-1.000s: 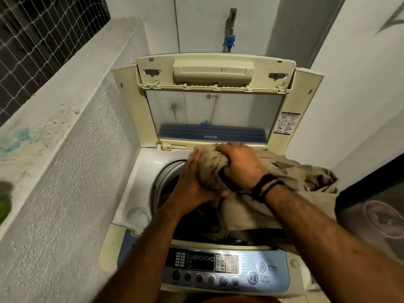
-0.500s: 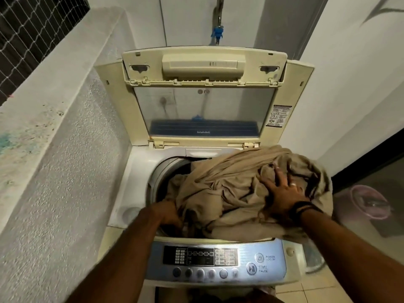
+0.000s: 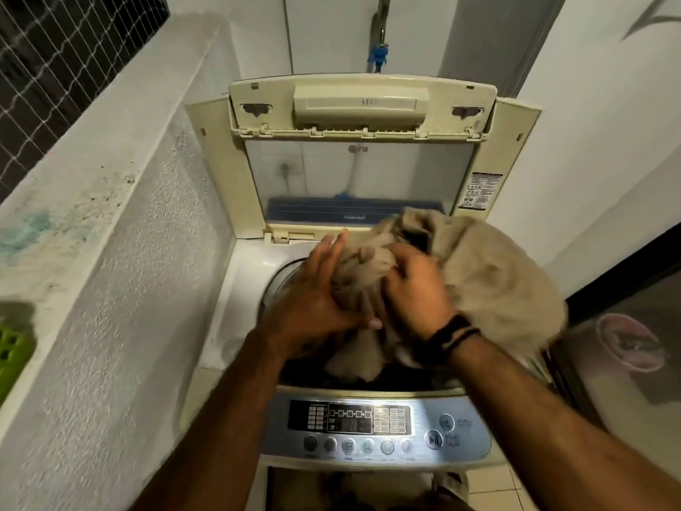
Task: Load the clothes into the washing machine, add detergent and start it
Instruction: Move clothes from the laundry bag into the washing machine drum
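A cream top-loading washing machine stands in front of me with its lid folded up at the back. A large beige cloth is bunched over the drum opening and spills over the machine's right side. My left hand presses against the left of the bunch with its fingers spread. My right hand, with dark bands on the wrist, grips the top of the bunch. Below my arms is the control panel with its display and a row of buttons. Most of the drum is hidden by the cloth and my hands.
A rough grey parapet wall runs close along the left, with wire netting above. A green basket shows at the left edge. A tap with a blue fitting is on the back wall. A pink bucket shows behind dark glass at right.
Half a second ago the cloth lay spread over the opening with my hands apart. Both hands have come together at the middle and gathered it into a bunch.
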